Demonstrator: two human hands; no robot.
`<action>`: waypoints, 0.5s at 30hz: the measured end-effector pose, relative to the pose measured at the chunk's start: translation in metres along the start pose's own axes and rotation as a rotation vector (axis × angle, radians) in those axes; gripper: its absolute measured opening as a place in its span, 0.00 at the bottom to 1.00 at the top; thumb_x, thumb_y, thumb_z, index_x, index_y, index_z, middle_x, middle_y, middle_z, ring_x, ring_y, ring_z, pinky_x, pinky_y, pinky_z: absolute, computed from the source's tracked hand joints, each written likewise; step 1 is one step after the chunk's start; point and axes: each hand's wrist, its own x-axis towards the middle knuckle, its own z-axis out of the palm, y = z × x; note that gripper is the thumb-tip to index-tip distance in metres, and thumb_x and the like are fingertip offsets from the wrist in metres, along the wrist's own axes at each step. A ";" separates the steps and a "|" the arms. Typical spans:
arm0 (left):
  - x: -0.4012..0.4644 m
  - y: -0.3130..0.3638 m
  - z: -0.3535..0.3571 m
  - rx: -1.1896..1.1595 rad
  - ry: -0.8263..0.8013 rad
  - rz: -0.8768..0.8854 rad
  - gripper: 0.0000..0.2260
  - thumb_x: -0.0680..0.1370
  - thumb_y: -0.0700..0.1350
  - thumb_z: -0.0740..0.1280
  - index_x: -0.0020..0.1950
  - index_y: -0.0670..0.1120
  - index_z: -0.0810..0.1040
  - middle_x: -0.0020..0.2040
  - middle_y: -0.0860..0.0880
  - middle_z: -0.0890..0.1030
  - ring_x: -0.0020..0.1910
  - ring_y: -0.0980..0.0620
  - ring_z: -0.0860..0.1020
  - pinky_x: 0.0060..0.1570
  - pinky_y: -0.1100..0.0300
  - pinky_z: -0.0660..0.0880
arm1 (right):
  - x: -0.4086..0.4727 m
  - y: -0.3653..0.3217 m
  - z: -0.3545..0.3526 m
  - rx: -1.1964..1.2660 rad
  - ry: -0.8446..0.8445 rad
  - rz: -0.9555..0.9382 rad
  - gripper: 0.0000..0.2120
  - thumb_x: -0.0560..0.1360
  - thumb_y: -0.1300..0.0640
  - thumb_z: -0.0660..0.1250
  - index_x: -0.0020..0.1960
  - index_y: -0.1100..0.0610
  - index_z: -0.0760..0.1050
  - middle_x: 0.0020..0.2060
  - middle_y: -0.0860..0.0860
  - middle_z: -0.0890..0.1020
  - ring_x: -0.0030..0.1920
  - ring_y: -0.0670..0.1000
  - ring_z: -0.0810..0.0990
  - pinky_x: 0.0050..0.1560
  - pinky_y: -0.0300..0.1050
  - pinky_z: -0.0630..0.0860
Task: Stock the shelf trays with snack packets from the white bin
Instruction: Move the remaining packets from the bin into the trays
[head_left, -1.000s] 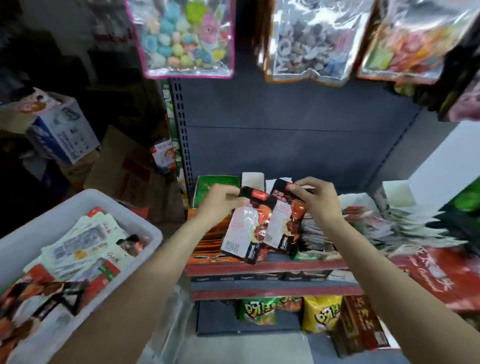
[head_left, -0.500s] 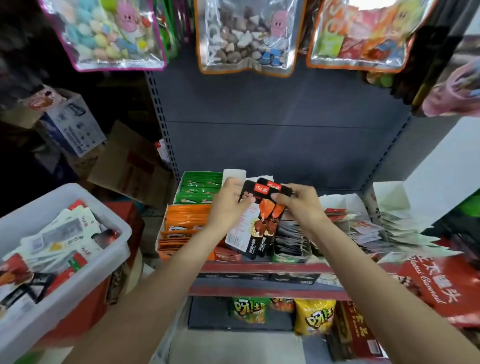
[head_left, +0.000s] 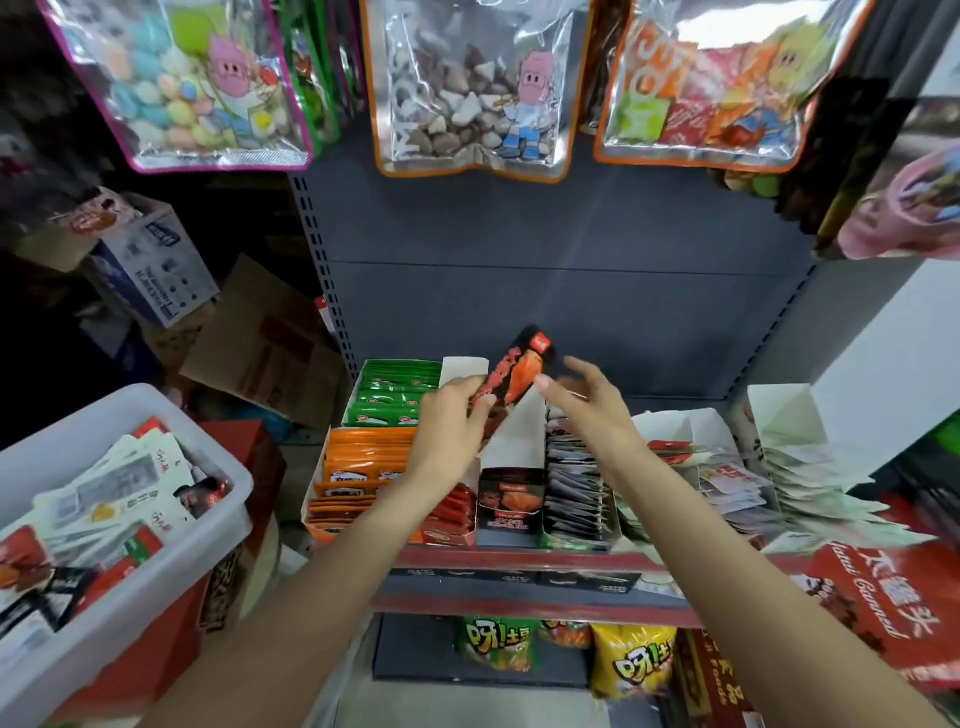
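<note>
My left hand (head_left: 451, 415) grips black-and-orange snack packets (head_left: 514, 376), tilted up over a white-walled shelf tray (head_left: 511, 444) that has a black-and-orange carton front. Just right of the packets, my right hand (head_left: 587, 400) hovers with its fingers spread, its fingertips near the packets' edge and holding nothing. The white bin (head_left: 228, 499) sits at the lower left with several mixed packets inside.
Neighbouring trays hold green packets (head_left: 389, 395), orange packets (head_left: 363, 462) and dark packets (head_left: 574, 488). Large candy bags (head_left: 467, 88) hang overhead. Chip bags (head_left: 631, 665) fill the shelf below. Cardboard boxes (head_left: 150, 260) stand at the left, a red carton (head_left: 878, 608) at the right.
Both hands held the packets together earlier. The right hand has let go and spread open; the left hand has raised and tilted the packets over the tray. The view shifted left.
</note>
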 end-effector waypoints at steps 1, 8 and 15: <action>0.002 -0.001 -0.001 -0.147 -0.016 -0.079 0.06 0.78 0.39 0.65 0.52 0.42 0.81 0.44 0.47 0.82 0.41 0.49 0.79 0.41 0.61 0.73 | 0.004 0.003 0.000 -0.036 0.031 0.010 0.27 0.73 0.49 0.70 0.68 0.55 0.68 0.60 0.50 0.76 0.60 0.49 0.75 0.62 0.51 0.74; 0.009 -0.001 0.006 -0.596 -0.164 -0.303 0.09 0.75 0.35 0.69 0.54 0.42 0.76 0.50 0.47 0.81 0.45 0.56 0.79 0.44 0.69 0.76 | 0.015 0.006 0.004 -0.003 0.036 -0.038 0.06 0.72 0.63 0.71 0.42 0.56 0.75 0.38 0.57 0.82 0.46 0.58 0.83 0.50 0.60 0.80; 0.027 -0.016 0.015 -0.330 -0.152 -0.216 0.07 0.75 0.38 0.69 0.52 0.37 0.77 0.44 0.48 0.78 0.41 0.54 0.76 0.36 0.77 0.70 | 0.029 0.015 0.007 -0.311 0.162 -0.245 0.07 0.70 0.61 0.74 0.40 0.57 0.75 0.34 0.49 0.81 0.38 0.49 0.81 0.46 0.49 0.79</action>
